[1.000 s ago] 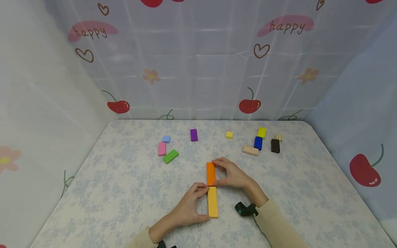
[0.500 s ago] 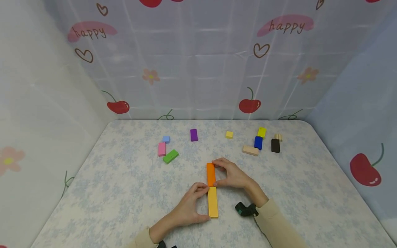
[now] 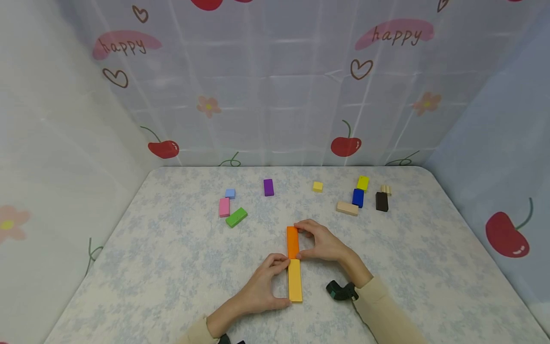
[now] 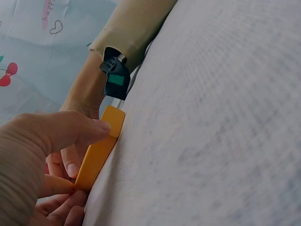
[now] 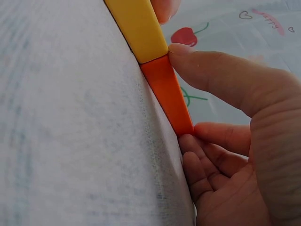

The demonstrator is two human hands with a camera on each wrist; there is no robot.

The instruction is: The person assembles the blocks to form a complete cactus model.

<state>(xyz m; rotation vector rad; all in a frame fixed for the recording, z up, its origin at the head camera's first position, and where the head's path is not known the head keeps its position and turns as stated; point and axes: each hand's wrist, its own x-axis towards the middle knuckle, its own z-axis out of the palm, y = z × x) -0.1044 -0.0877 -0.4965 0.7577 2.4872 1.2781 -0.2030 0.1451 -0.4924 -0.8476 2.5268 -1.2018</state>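
A yellow-orange block [image 3: 295,282] and an orange block [image 3: 292,242] lie end to end on the table, pointing away from the person. My left hand [image 3: 261,286] grips the yellow-orange block by its two ends, thumb at the near end and fingertips at the far end. The orange block is held the same way by my right hand [image 3: 323,242], with its thumb by the seam and fingers at the far end. In the right wrist view the orange block [image 5: 169,96] meets the yellow-orange block [image 5: 141,33] at a thin seam.
Farther back on the left lie a pink block [image 3: 224,207], a green block [image 3: 237,217], a light blue block [image 3: 230,193] and a purple block [image 3: 268,187]. Back right are a small yellow block [image 3: 317,187], a tan block [image 3: 347,208], a blue block [image 3: 358,198] and a black block [image 3: 381,201].
The orange block has shifted very slightly toward the person and right. Both hands keep their grips, and the other blocks lie as before.
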